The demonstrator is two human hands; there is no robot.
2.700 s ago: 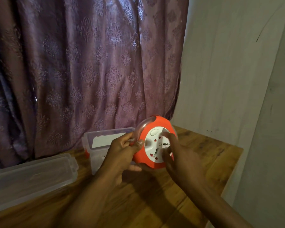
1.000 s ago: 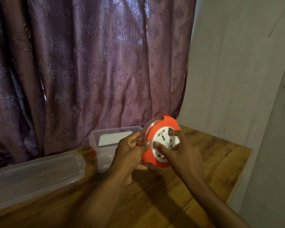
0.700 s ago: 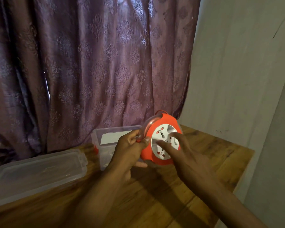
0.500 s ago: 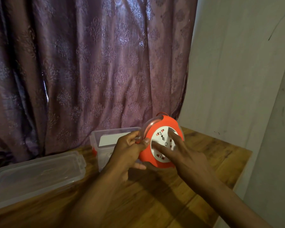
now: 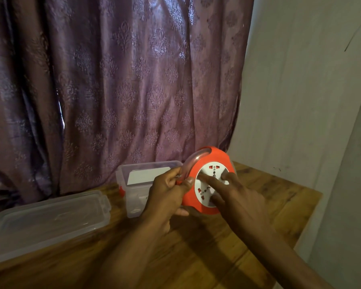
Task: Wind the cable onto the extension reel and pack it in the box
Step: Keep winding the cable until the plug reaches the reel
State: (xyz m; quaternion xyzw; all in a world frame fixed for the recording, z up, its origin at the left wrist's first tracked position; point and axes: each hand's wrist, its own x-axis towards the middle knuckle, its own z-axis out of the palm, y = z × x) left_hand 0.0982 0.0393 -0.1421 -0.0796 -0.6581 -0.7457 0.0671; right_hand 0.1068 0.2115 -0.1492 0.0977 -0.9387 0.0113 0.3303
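Note:
An orange round extension reel (image 5: pixel 218 158) with a white socket face (image 5: pixel 212 174) is held upright above the wooden table (image 5: pixel 196 257). My left hand (image 5: pixel 167 195) grips its left rim and clear handle. My right hand (image 5: pixel 236 197) presses spread fingers on the white socket face. The cable is not visible outside the reel. Behind my left hand stands an open clear plastic box (image 5: pixel 138 178) with a white card inside.
The box's clear lid (image 5: pixel 48 220) lies flat on the table's left side. A purple patterned curtain (image 5: pixel 123 80) hangs close behind the table. A pale wall (image 5: pixel 300 90) borders the right, and the table's right edge (image 5: pixel 306 222) is near the reel.
My right hand's fingers have shifted around the white socket face, which has rotated between frames. My left hand has kept its hold on the rim.

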